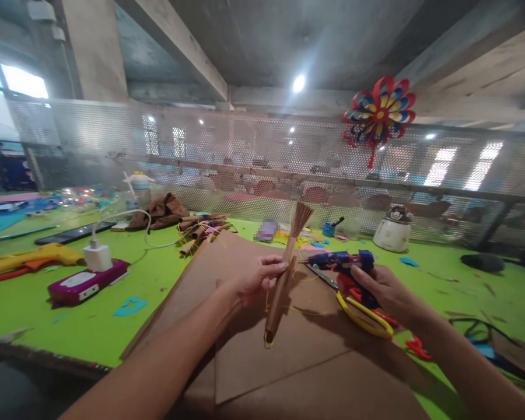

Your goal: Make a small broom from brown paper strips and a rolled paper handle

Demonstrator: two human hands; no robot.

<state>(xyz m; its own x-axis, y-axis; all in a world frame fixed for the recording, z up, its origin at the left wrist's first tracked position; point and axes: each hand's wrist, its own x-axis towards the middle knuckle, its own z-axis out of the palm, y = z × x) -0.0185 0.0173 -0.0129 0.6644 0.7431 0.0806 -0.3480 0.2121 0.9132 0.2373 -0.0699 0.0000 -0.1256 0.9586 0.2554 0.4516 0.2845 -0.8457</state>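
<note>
My left hand [258, 279] pinches a rolled brown paper tube [281, 291] with a fringed top, like a small broom. A thin yellow string trails from the tube, which is held tilted above brown paper sheets [245, 361]. Wrapped around the handle of a dark blue glue gun [339, 261] is my right hand [387, 291]. The gun's nozzle points left, close to the tube's side; whether it touches cannot be made out. Under the gun lie scissors [363, 318] with yellow handles, partly hidden by it.
Several rolled brown tubes with yellow string [201, 230] lie behind the sheets. At left are a purple power strip [87, 283] with a white plug, a yellow glue gun [35, 259] and a phone [74, 232]. A white jar [392, 230] stands at back right, before a perforated metal screen [262, 151].
</note>
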